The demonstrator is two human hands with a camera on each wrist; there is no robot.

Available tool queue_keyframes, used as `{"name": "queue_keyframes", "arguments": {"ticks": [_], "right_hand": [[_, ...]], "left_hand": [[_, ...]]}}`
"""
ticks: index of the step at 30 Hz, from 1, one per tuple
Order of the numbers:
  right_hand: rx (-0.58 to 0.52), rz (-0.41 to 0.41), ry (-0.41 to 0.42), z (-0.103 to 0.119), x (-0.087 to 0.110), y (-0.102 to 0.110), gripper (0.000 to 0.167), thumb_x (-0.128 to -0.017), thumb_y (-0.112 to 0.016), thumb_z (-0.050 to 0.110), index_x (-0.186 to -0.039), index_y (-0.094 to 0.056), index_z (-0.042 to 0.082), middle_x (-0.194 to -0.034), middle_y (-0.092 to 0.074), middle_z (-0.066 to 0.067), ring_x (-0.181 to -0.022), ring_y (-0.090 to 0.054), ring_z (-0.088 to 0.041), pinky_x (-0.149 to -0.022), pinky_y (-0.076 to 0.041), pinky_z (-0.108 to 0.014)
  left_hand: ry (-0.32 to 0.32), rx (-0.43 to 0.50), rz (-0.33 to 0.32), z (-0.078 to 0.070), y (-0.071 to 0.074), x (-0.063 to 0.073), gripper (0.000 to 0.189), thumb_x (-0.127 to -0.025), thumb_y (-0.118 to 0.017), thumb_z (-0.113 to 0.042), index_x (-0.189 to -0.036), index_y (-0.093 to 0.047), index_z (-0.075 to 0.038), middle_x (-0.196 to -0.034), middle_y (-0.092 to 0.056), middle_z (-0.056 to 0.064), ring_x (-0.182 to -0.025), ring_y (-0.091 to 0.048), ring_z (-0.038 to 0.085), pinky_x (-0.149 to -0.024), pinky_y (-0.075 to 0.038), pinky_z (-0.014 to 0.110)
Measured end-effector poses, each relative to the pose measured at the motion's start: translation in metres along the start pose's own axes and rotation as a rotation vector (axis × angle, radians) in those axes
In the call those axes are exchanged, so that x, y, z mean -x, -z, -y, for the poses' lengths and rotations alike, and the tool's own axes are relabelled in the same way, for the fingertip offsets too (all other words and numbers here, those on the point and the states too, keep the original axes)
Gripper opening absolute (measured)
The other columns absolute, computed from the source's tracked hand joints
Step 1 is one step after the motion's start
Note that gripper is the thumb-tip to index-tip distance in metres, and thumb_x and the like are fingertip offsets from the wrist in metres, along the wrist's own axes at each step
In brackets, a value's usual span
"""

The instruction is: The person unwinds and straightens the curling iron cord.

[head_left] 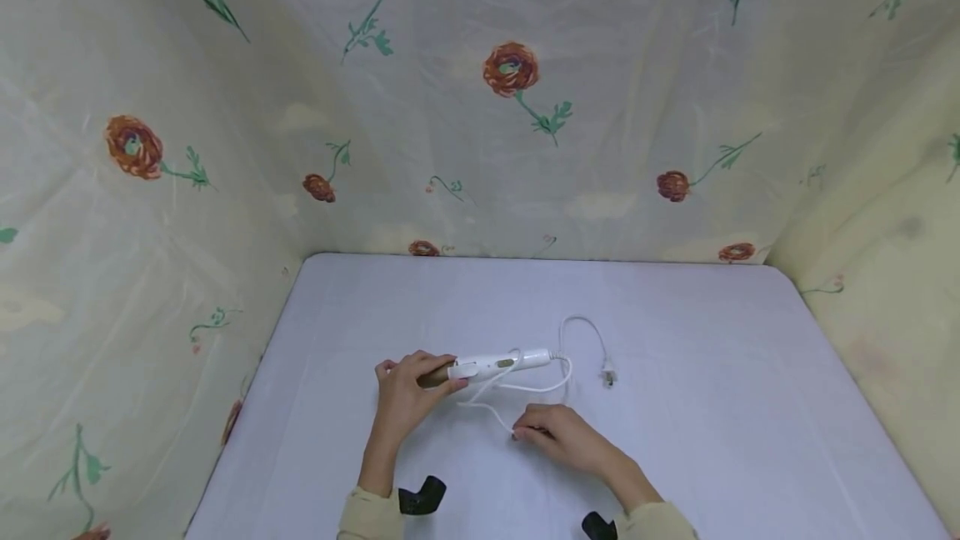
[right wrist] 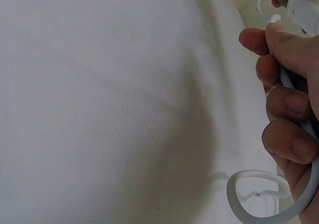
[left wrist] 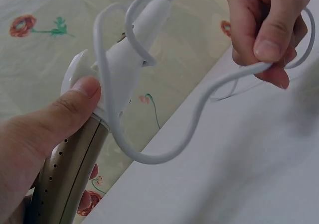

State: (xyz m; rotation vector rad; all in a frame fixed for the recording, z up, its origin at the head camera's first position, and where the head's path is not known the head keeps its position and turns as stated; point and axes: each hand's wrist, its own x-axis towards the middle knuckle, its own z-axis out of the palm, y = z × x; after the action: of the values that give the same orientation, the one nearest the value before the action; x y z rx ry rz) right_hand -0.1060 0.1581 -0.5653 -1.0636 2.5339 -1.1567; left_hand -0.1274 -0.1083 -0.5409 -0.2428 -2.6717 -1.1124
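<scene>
My left hand grips a white-and-gold hair styling iron by its gold barrel, above the table. In the left wrist view the thumb lies at the base of the white handle, and a row of small holes runs along the barrel. The iron's white power cord loops loosely across the handle. To the right and nearer the front, my right hand pinches the cord between thumb and forefinger. More of the cord runs through its curled fingers in the right wrist view.
Beyond the hands, the cord's plug lies on the white-covered table. Flower-patterned cloth hangs behind and on both sides of the table. A black wrist mount sits by the left sleeve, and another by the right sleeve.
</scene>
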Motion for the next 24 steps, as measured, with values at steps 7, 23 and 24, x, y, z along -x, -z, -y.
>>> {"name": "queue_keyframes", "arguments": {"ticks": [7,23,24], "right_hand": [[-0.067,-0.030,-0.001,0.012,0.008,0.002,0.019,-0.094,-0.057,0.021,-0.096,-0.072,0.009,-0.084,-0.067,-0.001,-0.071,-0.050,0.006,-0.064,-0.047,-0.017],[-0.103,-0.241,0.173,0.035,0.029,-0.002,0.014,-0.091,-0.060,0.008,-0.096,-0.069,0.017,-0.079,-0.059,0.011,-0.065,-0.045,0.005,-0.056,-0.042,-0.013],[-0.103,-0.262,0.187,0.035,0.029,-0.002,0.015,-0.090,-0.061,0.006,-0.096,-0.069,0.016,-0.080,-0.059,0.011,-0.065,-0.046,0.004,-0.056,-0.042,-0.012]], "left_hand": [[-0.003,-0.008,0.016,0.002,-0.002,0.001,0.042,-0.069,-0.079,-0.046,-0.105,-0.074,-0.026,-0.087,-0.069,-0.009,-0.084,-0.063,0.011,-0.085,-0.020,0.041],[-0.024,-0.104,0.094,0.002,-0.005,0.000,0.038,-0.071,-0.079,-0.044,-0.104,-0.074,-0.027,-0.089,-0.070,-0.009,-0.082,-0.060,0.012,-0.090,-0.025,0.048],[-0.019,-0.107,0.102,0.002,-0.005,0.000,0.038,-0.071,-0.078,-0.045,-0.104,-0.074,-0.027,-0.089,-0.070,-0.009,-0.083,-0.060,0.012,-0.091,-0.025,0.049]]}}
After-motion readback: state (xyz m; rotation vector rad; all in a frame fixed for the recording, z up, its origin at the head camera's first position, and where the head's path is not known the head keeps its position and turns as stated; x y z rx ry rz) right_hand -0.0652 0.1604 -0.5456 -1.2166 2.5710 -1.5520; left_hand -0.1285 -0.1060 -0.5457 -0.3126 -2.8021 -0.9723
